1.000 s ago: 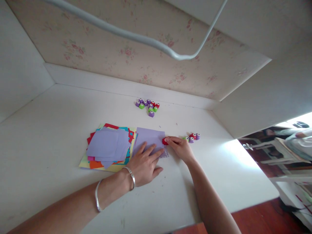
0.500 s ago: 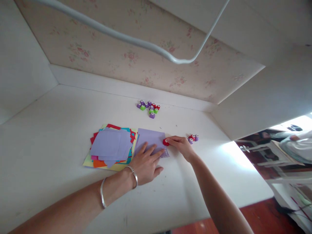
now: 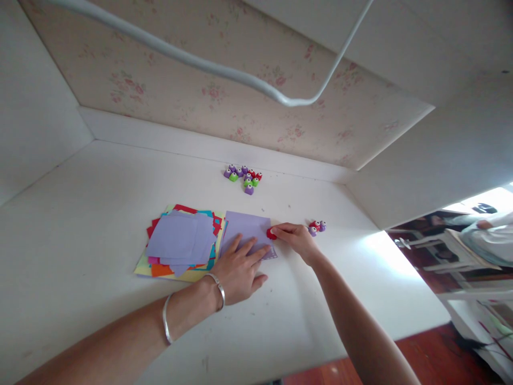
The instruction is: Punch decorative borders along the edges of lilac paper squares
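A sheet of purple paper lies flat on the white desk, with a row of small punched holes along its near right edge. My left hand rests on it, fingers spread and pressing down. At the paper's right edge, my right hand grips a small red craft punch between thumb and fingers. The part of the punch under my fingers is hidden. Left of the sheet is a messy stack of coloured paper, purple pieces on top, with red, blue, orange and yellow ones showing beneath.
Several purple, green and red craft punches stand in a cluster near the back of the desk. A smaller group of punches sits beyond my right hand. A white cable hangs across the top. Another person's sleeve shows at far right.
Almost nothing differs. Both hands keep their places on the paper and the punch; the whole view has shifted very slightly.
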`<state>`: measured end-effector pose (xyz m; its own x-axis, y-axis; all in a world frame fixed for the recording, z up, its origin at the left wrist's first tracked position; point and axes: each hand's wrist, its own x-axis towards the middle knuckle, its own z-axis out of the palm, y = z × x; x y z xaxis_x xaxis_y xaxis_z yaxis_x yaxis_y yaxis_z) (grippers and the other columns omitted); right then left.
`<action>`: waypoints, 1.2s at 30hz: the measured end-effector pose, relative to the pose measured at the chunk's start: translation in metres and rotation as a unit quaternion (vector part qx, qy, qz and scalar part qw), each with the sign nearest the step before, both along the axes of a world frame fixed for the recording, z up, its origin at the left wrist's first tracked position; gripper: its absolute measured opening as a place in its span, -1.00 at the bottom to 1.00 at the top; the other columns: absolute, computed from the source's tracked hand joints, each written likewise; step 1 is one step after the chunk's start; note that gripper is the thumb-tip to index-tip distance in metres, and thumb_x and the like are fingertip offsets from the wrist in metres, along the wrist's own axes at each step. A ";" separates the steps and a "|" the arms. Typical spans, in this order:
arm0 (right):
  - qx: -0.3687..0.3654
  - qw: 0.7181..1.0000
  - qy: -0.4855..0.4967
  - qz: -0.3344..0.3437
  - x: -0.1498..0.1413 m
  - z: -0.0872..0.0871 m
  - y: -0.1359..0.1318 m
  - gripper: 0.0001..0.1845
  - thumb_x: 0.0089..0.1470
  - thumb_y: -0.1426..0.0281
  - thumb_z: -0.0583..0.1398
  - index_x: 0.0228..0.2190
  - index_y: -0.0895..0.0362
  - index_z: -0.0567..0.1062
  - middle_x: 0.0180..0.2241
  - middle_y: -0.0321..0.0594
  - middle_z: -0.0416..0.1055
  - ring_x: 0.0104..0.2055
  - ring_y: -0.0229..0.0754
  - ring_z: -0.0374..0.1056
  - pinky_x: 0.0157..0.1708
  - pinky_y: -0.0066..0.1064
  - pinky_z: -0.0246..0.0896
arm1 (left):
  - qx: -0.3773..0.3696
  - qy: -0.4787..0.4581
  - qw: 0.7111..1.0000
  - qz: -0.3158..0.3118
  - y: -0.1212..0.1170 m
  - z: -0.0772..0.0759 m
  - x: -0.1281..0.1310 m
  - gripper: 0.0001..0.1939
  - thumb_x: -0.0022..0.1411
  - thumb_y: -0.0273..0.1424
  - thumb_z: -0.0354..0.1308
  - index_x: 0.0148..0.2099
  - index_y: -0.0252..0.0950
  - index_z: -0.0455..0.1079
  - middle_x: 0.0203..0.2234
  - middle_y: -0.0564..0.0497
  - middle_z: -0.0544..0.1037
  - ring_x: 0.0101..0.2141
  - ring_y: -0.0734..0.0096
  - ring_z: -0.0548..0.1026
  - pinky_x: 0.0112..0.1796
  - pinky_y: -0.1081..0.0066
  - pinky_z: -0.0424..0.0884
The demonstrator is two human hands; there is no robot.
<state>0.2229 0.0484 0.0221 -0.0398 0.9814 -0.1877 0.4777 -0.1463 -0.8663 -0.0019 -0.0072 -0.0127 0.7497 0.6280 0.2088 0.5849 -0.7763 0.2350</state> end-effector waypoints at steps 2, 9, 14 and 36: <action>-0.013 1.000 -0.017 0.004 0.000 0.002 0.002 -0.72 -0.03 0.17 0.32 -0.32 0.08 0.68 -0.27 -0.19 0.63 -0.15 -0.04 0.51 -0.06 -0.24 0.34 | -0.002 0.003 1.000 -0.002 0.000 0.001 0.000 -0.49 0.45 -0.10 -0.23 0.17 -0.21 0.38 0.31 0.10 0.21 0.29 0.07 0.07 0.27 -0.04 -0.25; -0.066 0.996 -0.045 0.026 0.001 0.011 0.013 -0.72 -0.06 0.19 0.35 -0.32 0.09 0.68 -0.36 -0.20 0.62 -0.25 -0.09 0.50 -0.17 -0.30 0.36 | -0.021 -0.011 1.000 0.002 0.000 0.005 0.002 -0.52 0.44 -0.11 -0.18 0.19 -0.21 0.36 0.31 0.09 0.22 0.29 0.08 0.10 0.26 -0.04 -0.20; -0.086 0.989 -0.119 0.024 -0.002 0.016 0.020 -0.77 -0.07 0.23 0.35 -0.35 0.08 0.67 -0.45 -0.24 0.60 -0.36 -0.15 0.46 -0.35 -0.39 0.29 | -0.033 -0.021 0.999 0.005 0.000 0.007 0.002 -0.55 0.43 -0.10 -0.13 0.14 -0.20 0.40 0.29 0.08 0.25 0.28 0.08 0.12 0.26 -0.05 -0.18; -0.105 0.991 -0.064 0.060 0.006 0.005 0.033 -0.77 -0.16 0.23 0.39 -0.47 0.13 0.62 -0.48 -0.21 0.58 -0.37 -0.14 0.49 -0.33 -0.37 0.34 | -0.038 -0.037 0.999 0.005 0.000 0.005 0.000 -0.55 0.43 -0.11 -0.14 0.09 -0.18 0.45 0.29 0.06 0.26 0.28 0.12 0.12 0.29 -0.02 -0.21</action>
